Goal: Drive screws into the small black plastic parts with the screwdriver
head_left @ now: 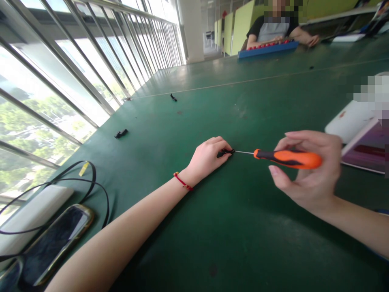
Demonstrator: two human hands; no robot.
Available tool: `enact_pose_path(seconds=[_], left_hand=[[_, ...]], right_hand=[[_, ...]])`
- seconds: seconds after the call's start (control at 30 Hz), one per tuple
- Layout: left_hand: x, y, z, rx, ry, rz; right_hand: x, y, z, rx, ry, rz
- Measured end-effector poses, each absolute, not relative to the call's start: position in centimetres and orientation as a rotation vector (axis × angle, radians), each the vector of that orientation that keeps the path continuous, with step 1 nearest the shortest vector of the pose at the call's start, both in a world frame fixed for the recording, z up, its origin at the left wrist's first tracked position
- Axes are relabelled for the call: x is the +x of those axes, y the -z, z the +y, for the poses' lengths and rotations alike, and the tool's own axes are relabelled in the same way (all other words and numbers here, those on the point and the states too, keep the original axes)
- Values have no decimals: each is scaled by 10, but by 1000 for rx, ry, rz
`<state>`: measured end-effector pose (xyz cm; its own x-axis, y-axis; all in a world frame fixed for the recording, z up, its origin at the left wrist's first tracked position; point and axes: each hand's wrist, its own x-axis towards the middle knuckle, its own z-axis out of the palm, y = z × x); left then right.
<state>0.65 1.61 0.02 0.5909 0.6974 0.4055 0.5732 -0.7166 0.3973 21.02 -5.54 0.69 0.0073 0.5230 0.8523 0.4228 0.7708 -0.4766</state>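
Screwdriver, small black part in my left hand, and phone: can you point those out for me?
Screwdriver [300,159]: head view, orange part of the handle.
Small black part [224,153]: head view, its body between the fingers.
Phone [54,245]: head view, dark screen.

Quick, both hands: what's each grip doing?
Left hand: closed on the black part.
Right hand: loosely curled at the screwdriver, thumb off it.

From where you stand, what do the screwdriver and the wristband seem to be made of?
Screwdriver: handle likely plastic or rubber, smooth bright orange with black sections; shaft probably metal, thin and silvery.
Wristband: probably braided or knotted cord, red, judging by its thin, knotted look; the small gold-coloured bead could be metal or coated plastic.
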Motion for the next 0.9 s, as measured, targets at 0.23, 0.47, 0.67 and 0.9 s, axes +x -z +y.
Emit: enact_pose_path(seconds=[0.23,0.47,0.67,0.9], left_hand=[[6,-1,16,2580,-806,1055],[7,0,16,2579,-805,1052],[7,-1,16,2577,-796,1057],[6,-1,17,2589,-796,1057]], right_hand=[[209,-10,-65,-955,-21,-1793],[208,-8,-61,-835,-7,-1652],[211,-11,-61,-901,-81,-1770],[210,-8,-64,-953,-48,-1723]])
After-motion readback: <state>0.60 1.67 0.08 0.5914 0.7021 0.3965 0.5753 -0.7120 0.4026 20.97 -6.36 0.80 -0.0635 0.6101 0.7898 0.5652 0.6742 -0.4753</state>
